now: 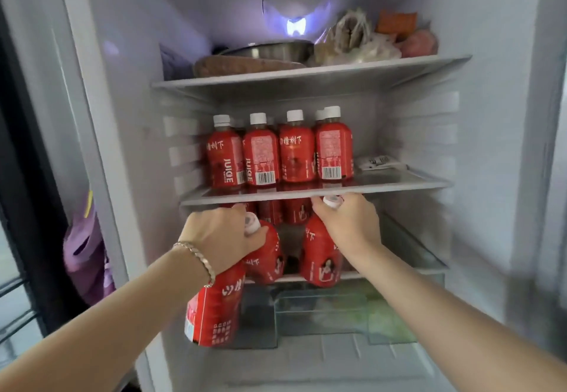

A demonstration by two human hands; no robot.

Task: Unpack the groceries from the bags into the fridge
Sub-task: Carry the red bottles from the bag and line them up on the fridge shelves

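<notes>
Open fridge (491, 115) interior, lit from the upper centre. The left hand (219, 235) grips two red juice bottles near their necks: a tilted bottle (267, 256) and a lower bottle (214, 309) hanging outside the shelf edge. The right hand (348, 223) grips a third bottle (320, 263) below its cap, at the lower shelf (429, 268), frame centre. Risk: the lower bottle (apparently the least secure) may slip and drop. Caps may also strike the middle shelf (306, 197) above.

juice bottles (277, 152) on middle shelf (399, 184) | bowl (270, 49) on top shelf (306, 74) | held bottles (319, 256) below middle shelf
</notes>
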